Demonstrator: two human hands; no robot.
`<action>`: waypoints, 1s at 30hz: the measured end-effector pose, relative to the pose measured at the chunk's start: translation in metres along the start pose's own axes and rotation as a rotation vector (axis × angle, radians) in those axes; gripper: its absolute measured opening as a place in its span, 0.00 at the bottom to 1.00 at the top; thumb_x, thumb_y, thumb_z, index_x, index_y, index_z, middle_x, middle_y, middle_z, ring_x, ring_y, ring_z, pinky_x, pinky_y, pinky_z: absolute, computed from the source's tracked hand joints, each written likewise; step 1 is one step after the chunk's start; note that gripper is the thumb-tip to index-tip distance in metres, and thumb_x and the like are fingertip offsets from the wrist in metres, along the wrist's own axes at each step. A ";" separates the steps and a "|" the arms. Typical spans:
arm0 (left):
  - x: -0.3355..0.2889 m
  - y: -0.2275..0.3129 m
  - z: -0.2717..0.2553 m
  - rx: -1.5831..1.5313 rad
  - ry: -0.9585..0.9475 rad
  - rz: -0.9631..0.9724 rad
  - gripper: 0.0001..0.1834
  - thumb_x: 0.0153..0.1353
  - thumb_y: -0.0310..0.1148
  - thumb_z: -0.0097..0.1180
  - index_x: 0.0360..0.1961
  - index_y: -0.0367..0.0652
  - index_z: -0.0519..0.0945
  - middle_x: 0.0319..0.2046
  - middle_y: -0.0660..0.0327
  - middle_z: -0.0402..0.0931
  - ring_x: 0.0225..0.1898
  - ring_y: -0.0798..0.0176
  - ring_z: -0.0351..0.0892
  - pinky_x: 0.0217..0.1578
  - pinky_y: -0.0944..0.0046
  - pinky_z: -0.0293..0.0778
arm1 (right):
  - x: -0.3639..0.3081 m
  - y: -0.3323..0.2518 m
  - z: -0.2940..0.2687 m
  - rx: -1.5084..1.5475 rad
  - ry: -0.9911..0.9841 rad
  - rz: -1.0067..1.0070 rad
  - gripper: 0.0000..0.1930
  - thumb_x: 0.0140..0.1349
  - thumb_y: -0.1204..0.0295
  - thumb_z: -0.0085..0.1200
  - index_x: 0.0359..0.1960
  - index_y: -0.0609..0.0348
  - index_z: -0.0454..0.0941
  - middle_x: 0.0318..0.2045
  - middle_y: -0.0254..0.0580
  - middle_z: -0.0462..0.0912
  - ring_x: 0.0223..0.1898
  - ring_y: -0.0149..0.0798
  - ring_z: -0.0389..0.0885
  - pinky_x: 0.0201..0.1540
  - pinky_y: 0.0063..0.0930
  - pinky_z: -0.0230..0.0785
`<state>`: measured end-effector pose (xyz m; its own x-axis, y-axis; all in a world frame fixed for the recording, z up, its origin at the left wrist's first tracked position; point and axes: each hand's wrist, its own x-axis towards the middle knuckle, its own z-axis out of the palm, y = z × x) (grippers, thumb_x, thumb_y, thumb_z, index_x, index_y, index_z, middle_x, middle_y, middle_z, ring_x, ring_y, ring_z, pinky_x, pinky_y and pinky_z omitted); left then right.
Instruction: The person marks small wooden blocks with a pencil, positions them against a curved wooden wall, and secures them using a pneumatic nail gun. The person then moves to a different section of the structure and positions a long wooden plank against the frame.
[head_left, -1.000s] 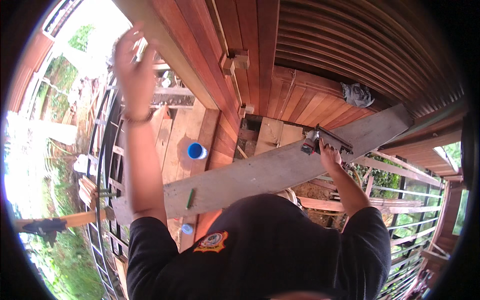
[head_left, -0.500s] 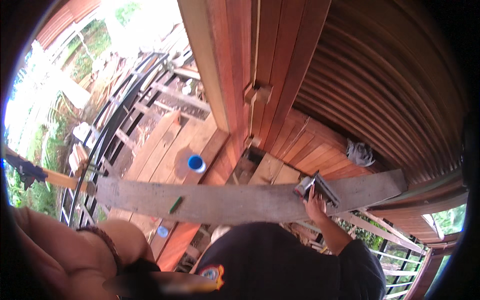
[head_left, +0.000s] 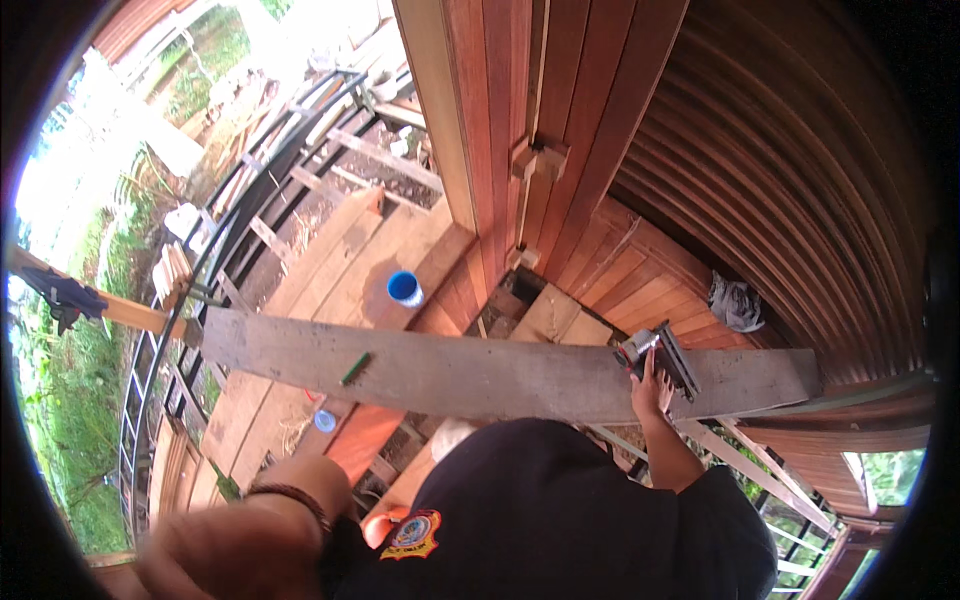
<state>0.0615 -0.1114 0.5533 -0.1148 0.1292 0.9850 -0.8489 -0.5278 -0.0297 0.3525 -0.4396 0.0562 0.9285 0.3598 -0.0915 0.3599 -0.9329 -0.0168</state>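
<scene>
A long grey weathered plank (head_left: 520, 380) lies across in front of me, just beyond my body. On its right part, my right hand (head_left: 652, 390) has its fingers around a nail gun (head_left: 672, 362) with a silver head and a dark magazine. A green pencil-like stick (head_left: 355, 368) rests on the plank's left part. My left hand (head_left: 190, 560) is raised close to the camera at the lower left, smeared by motion, with a braided band at the wrist. Its fingers cannot be made out.
A blue cup (head_left: 404, 288) stands on the wooden boards (head_left: 330, 265) beyond the plank. A small blue lid (head_left: 325, 420) lies nearer. Reddish wooden panelling (head_left: 490, 120) rises ahead, corrugated metal sheet (head_left: 780, 170) at right. A grey plastic bag (head_left: 736, 303) sits beside it. Gaps show between floor boards.
My left arm has shifted at the lower left, and the hand is blurred. The view has tilted slightly. My right hand stays at the nail gun.
</scene>
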 end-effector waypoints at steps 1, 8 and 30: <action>0.003 0.003 0.012 -0.101 0.018 0.008 0.11 0.67 0.40 0.55 0.49 0.58 0.80 0.43 0.76 0.75 0.37 0.70 0.73 0.35 0.64 0.69 | -0.001 -0.003 -0.003 0.046 -0.062 0.054 0.41 0.66 0.52 0.56 0.77 0.38 0.49 0.62 0.61 0.73 0.63 0.60 0.71 0.64 0.54 0.61; 0.034 0.018 0.039 -0.438 -0.010 -0.085 0.03 0.64 0.36 0.58 0.33 0.52 0.81 0.32 0.73 0.76 0.28 0.70 0.72 0.30 0.66 0.66 | 0.005 -0.012 -0.033 0.169 -0.139 0.141 0.50 0.60 0.60 0.59 0.79 0.40 0.39 0.67 0.65 0.65 0.69 0.64 0.63 0.70 0.58 0.50; -0.002 -0.015 0.175 -1.455 -0.244 -1.229 0.13 0.70 0.35 0.51 0.26 0.49 0.73 0.26 0.63 0.70 0.23 0.66 0.66 0.26 0.63 0.59 | -0.168 0.004 -0.014 0.266 0.234 0.558 0.45 0.55 0.66 0.57 0.77 0.47 0.53 0.64 0.57 0.67 0.69 0.55 0.62 0.71 0.53 0.52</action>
<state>0.1650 -0.2510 0.5815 0.7490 -0.3426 0.5671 -0.1224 0.7697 0.6266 0.1994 -0.5035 0.0854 0.9753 -0.2126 0.0605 -0.1882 -0.9422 -0.2772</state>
